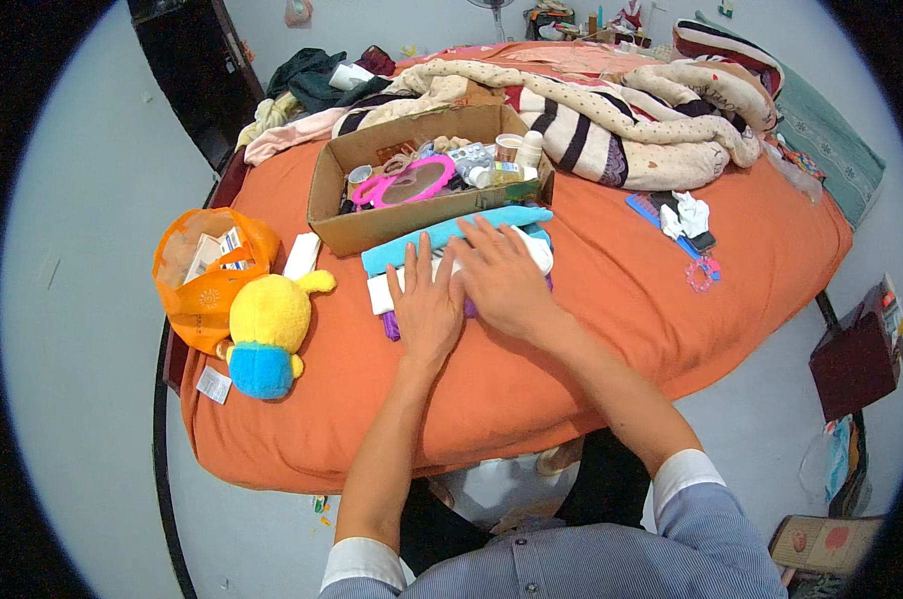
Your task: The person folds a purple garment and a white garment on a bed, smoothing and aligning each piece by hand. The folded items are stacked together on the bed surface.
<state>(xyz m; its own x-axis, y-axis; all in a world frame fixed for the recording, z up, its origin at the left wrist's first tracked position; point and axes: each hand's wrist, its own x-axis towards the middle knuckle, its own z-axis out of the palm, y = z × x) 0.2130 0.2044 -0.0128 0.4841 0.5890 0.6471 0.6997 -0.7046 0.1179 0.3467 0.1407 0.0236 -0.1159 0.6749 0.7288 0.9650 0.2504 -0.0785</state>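
Both hands lie spread on a small pile of folded cloth on the bed. My left hand [427, 303] presses flat on a folded white cloth [380, 294], with purple material [391, 326] beneath. My right hand [502, 281] rests on the pile's right part, its fingertips over a rolled light blue cloth [399, 252]. The thumbs are close together. Just behind the pile stands an open cardboard box [414, 216] holding a pink-framed hand mirror [414, 183], blister packs, small bottles and a cup. The hands hide part of the cloths.
The bed has an orange sheet [631, 299]. At left are an orange bag [197, 296] with small boxes and a yellow and blue plush toy [271, 318]. A blue comb [644, 210], crumpled tissue [692, 213] and pink beaded ring [698, 275] lie right. A patterned blanket [646, 168] is bunched behind.
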